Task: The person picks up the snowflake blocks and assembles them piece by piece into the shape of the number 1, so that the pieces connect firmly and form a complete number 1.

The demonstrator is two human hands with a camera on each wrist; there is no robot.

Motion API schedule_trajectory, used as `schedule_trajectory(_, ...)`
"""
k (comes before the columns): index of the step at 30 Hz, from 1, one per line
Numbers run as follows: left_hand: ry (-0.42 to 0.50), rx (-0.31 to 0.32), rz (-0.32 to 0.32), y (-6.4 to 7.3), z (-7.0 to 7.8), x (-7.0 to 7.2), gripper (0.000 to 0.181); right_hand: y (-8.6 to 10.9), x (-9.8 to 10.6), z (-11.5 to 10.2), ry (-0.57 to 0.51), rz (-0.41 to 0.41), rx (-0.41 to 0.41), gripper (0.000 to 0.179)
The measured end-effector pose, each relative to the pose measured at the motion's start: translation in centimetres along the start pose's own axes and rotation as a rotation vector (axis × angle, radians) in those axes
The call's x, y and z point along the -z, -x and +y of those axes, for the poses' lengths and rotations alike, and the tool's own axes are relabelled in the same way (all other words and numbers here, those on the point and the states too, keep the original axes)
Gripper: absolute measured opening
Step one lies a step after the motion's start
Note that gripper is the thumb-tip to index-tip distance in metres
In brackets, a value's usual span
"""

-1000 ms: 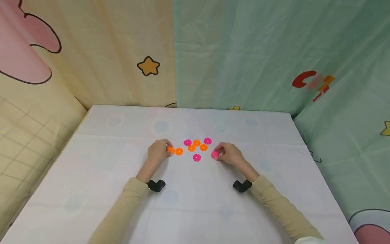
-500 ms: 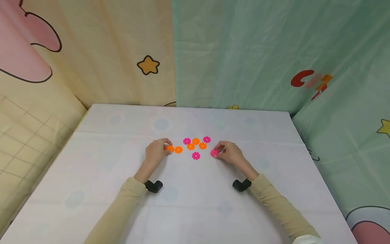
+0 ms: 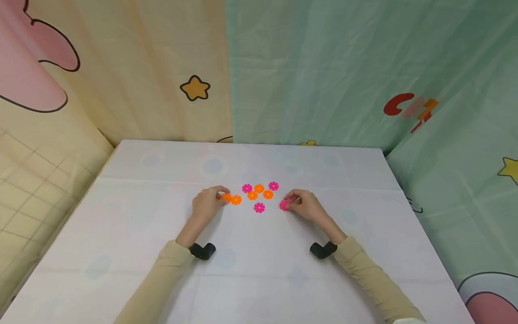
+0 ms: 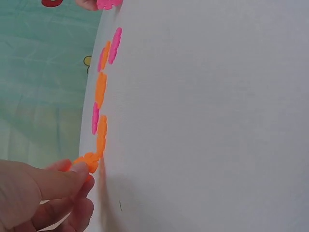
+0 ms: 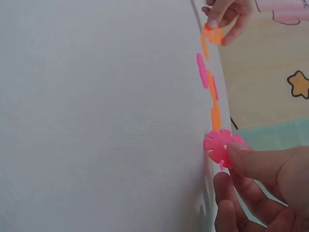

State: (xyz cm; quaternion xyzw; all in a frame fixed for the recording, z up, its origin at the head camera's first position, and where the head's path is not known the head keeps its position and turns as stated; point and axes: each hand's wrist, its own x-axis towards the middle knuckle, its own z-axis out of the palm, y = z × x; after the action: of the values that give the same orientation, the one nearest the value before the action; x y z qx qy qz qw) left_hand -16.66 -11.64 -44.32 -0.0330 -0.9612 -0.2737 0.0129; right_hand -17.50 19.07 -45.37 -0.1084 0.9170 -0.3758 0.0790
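Observation:
My left hand (image 3: 205, 203) pinches an orange notched flower-shaped plastic disc (image 4: 89, 162) between thumb and fingers. Right beside that disc, touching or nearly so, lies another orange disc (image 3: 236, 200) on the table. A pink disc (image 5: 218, 145) of the same shape is tilted up in the thumb and fingers of my right hand (image 3: 306, 205). Between the hands lie several loose discs: a pink one (image 3: 259, 207) nearest me, a pink one (image 3: 273, 186) at the back right, another pink one (image 3: 247, 188), and orange ones (image 3: 268, 194) grouped around the middle.
A pale, faintly dotted cloth covers the table (image 3: 259, 279). Behind it hang a beige curtain (image 3: 162, 54) and a green curtain (image 3: 323, 67). Each wrist wears a black camera mount, as the left mount (image 3: 203, 251) shows.
The held orange disc has come slightly closer to the orange disc beside it. My right hand keeps its pink disc at nearly the same spot. The loose discs lie as before.

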Motion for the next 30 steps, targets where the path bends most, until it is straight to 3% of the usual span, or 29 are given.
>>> schedule_trajectory(8,0.072,-0.003,0.014,-0.2,0.5,0.7,0.027,0.2,-0.2,-1.2,-0.049,0.015,-0.028,0.022)
schedule_trajectory(18,0.231,0.002,0.010,-0.9,2.2,0.6,0.028,-0.7,-0.6,-2.8,-0.052,0.126,0.134,0.021)
schedule_trajectory(30,0.418,-0.051,-0.030,-1.6,4.7,0.7,0.031,-1.9,-0.6,-4.8,-0.160,0.241,0.222,0.020)
